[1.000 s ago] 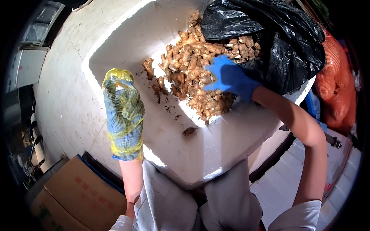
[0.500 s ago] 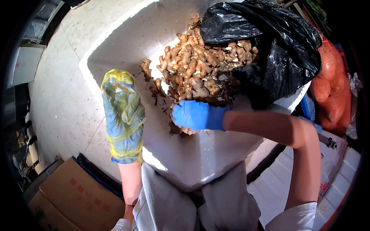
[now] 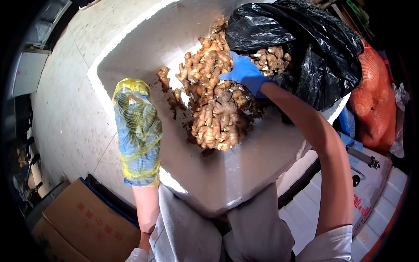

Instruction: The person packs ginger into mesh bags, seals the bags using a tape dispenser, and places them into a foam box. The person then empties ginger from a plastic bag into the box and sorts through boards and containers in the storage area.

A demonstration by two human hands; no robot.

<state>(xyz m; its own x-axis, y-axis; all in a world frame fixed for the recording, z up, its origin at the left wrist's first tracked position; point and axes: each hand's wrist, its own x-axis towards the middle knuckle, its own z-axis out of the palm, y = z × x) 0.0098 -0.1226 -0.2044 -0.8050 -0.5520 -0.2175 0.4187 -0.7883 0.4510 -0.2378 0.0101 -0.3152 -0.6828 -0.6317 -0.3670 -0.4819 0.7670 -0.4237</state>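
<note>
Brown ginger roots (image 3: 214, 78) lie heaped in a white foam box (image 3: 126, 56). My right hand (image 3: 246, 73), in a blue glove, rests over the right part of the heap, its visible fingers apart and nothing seen in its grasp. A large knobbly ginger cluster (image 3: 218, 124) lies at the near end of the heap. My left hand (image 3: 142, 135) is beside the box's left rim, in a blue glove covered by yellow mesh (image 3: 137, 153). Its fingers look curled under the mesh; what they hold is hidden.
Black plastic (image 3: 323, 56) drapes over the box's far right corner and part of the ginger. Red mesh sacks (image 3: 371, 96) stand to the right. A cardboard box (image 3: 91, 214) is at lower left, and white boxes (image 3: 305, 214) at lower right.
My right hand moved to the near end of the heap, then back up and right, with its fingers now spread. The large ginger cluster now shows at the near end. My left hand barely moved.
</note>
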